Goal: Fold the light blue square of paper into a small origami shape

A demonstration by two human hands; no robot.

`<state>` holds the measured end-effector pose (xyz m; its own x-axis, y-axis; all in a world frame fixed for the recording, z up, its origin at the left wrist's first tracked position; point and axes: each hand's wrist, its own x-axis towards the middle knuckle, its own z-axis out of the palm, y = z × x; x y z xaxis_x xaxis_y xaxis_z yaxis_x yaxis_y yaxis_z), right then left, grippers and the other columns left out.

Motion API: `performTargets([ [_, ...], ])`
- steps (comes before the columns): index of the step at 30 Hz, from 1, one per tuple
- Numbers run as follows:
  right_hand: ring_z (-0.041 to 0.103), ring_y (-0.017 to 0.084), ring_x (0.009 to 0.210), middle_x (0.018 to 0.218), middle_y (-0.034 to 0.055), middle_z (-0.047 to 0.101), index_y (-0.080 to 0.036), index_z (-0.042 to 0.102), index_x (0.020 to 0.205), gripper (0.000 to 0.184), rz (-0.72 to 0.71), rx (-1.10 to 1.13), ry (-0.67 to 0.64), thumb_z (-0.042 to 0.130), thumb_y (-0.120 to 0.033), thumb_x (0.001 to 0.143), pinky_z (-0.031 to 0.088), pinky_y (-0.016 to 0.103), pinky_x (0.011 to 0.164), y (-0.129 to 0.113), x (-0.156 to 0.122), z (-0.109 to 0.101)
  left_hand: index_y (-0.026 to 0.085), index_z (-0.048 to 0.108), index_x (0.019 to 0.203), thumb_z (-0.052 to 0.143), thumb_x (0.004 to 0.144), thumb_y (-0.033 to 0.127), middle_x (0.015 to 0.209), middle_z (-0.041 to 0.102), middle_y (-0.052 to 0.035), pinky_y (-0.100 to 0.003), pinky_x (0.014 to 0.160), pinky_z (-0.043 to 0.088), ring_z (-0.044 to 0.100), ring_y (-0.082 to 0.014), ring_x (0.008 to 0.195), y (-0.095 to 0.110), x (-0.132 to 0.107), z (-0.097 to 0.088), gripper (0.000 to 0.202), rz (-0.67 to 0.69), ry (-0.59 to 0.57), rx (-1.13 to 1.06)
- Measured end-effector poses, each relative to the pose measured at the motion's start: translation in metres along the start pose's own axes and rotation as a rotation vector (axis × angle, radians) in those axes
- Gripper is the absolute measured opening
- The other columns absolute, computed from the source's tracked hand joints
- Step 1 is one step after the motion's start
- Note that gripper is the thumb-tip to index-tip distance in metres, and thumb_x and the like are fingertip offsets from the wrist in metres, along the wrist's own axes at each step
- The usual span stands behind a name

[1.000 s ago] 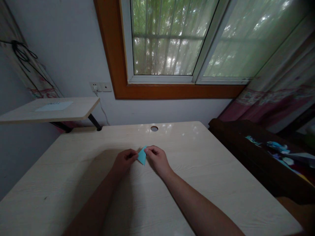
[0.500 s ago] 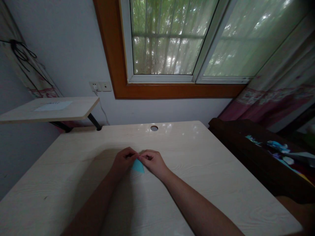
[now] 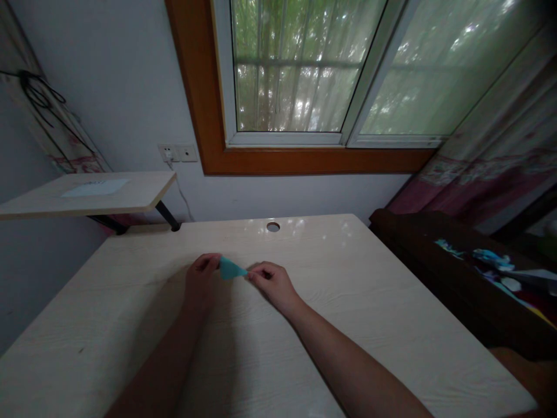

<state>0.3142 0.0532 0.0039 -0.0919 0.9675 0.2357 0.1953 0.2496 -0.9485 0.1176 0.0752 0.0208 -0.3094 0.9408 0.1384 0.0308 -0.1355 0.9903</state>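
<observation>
A small teal triangle of what looks like folded paper (image 3: 230, 269) is stretched between my two hands just above the desk. Its narrow tip points right, pinched between the thumb and finger of my right hand (image 3: 270, 278). My left hand (image 3: 202, 276) is closed at the triangle's wide left side, with thumb and finger pressed together at its upper left corner. The inner fingers of both hands are partly hidden.
The pale wooden desk (image 3: 348, 325) has a round cable hole (image 3: 273, 227) near its back edge. On the left, a raised shelf (image 3: 143, 194) bears a sheet of paper (image 3: 96, 187). Dark furniture (image 3: 418, 249) with colourful items stands to the right.
My left hand has moved left, away from my right. The teal paper has swung from hanging downward to lying sideways between both hands, with more of it showing.
</observation>
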Motion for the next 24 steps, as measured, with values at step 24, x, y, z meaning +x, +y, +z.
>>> performTargets([
  [24, 0.055, 0.015, 0.067, 0.072, 0.0004, 0.065, -0.018, 0.071, 0.078, 0.022, 0.131, 0.306, 0.131, 0.067, -0.039, 0.079, 0.041, 0.026, 0.065, -0.001, 0.007, -0.008, 0.016, 0.067, 0.082, 0.06, 0.084, 0.04, 0.071, 0.066, -0.0024, -0.025, 0.068, 0.048, 0.059, -0.0143, 0.069, 0.006, -0.018, 0.014, 0.025, 0.021, -0.509, 0.058],
])
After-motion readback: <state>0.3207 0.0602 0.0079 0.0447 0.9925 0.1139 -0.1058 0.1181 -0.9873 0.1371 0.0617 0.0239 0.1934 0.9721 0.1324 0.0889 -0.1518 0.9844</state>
